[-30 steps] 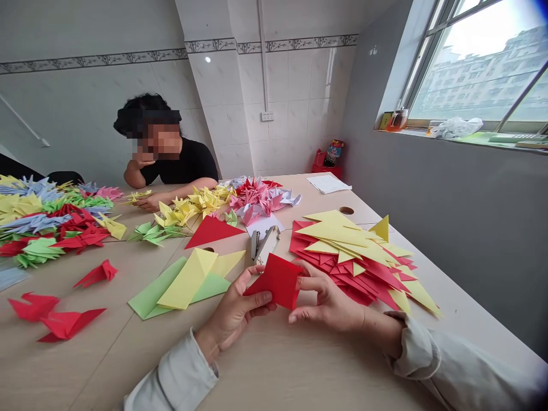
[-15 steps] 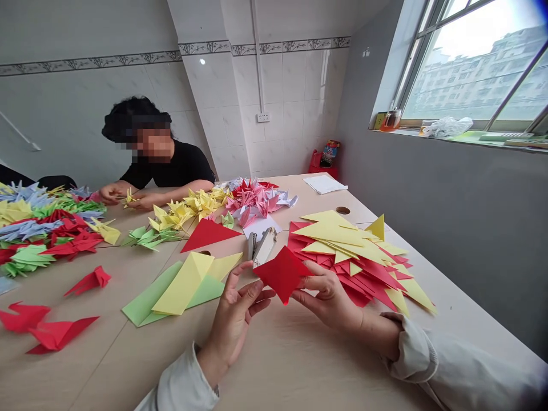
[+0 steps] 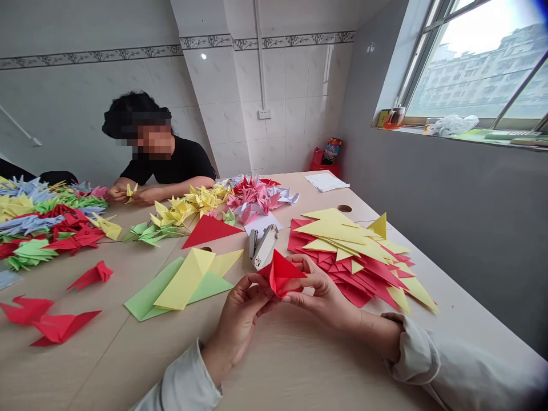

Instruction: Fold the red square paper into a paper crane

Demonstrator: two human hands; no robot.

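Between my two hands is a small folded piece of red origami paper (image 3: 280, 275), held up above the table with an open fold facing me. My left hand (image 3: 245, 302) is closed on its left side, thumb in front and fingers behind. The right side is pinched by my right hand (image 3: 319, 291), its thumb along the lower edge. Just behind the paper stands a stapler-like grey metal tool (image 3: 264, 245). To the left lie folded green paper (image 3: 156, 285) and yellow paper (image 3: 184, 279), with a red paper triangle (image 3: 210, 230) beyond them.
A pile of red and yellow folded sheets (image 3: 346, 242) lies at right. Red folded pieces (image 3: 64, 326) rest at left. Heaps of colourful paper cranes (image 3: 47, 222) spread along the far side, where a co-worker (image 3: 171, 162) handles a yellow one. A wall (image 3: 449, 228) borders the table's right.
The red paper has gone from a flat diamond shape to an opened, upright fold. Both hands have drawn closer together around it. The co-worker's hands shifted slightly.
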